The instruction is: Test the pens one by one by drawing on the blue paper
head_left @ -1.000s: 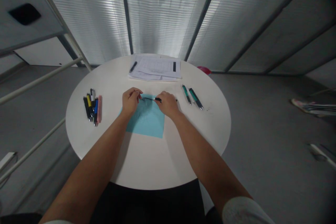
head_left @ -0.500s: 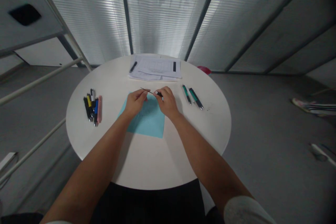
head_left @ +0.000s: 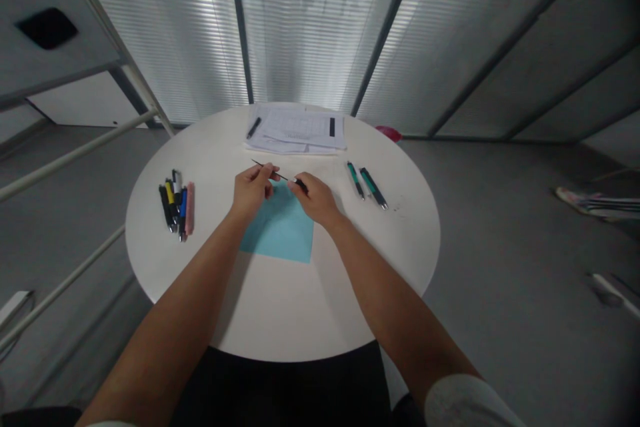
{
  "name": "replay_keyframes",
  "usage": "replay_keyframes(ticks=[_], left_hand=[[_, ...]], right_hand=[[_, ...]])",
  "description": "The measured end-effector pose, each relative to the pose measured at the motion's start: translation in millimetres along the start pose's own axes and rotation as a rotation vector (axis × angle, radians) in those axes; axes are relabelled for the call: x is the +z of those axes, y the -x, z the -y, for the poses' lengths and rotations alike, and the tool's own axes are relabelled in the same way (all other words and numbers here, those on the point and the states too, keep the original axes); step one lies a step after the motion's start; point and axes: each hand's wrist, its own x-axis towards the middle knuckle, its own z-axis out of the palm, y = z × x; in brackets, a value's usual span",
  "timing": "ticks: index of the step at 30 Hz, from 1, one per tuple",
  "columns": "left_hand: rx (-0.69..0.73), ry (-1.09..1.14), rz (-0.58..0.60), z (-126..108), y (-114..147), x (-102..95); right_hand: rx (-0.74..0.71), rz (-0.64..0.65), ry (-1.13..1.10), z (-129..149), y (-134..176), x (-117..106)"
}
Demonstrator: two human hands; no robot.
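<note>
Above the top part of a light-blue sheet of paper, both hands are close together. My left hand pinches a thin dark pen refill, whose far end sticks out up and to the left. From the fingers it slants down to the right, toward my right hand. That hand is closed around a short black pen barrel, mostly covered by the fingers. Whether the refill sits inside the barrel or only touches it, I cannot tell.
Several pens and a pink stick-like item lie at the left of the round white table. Green-and-black pens lie at the right. Printed papers with a black pen are at the back.
My left hand has shifted slightly left, and more of the refill shows beyond its fingers. My right hand has turned and moved down slightly with the barrel.
</note>
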Motion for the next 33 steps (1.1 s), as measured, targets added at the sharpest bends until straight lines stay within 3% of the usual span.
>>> replay_keyframes(ticks=[3,9,18,33], left_hand=[[-0.009,0.021,0.013,0.4,-0.7,-0.8],[-0.01,-0.086,0.175,2.1,2.9,3.7],[-0.108,0.107,0.136,-3.3,3.2,3.1],[-0.11,0.078,0.179,0.5,3.6,3.5]], right_hand=[[-0.026,0.023,0.012,-2.3,-0.6,2.0],[-0.042,0.04,0.0,-4.9,-1.2,3.9],[0.005,0.022,-0.044,1.2,1.4,-3.2],[-0.001,0.072,-0.091,1.2,1.1,-2.8]])
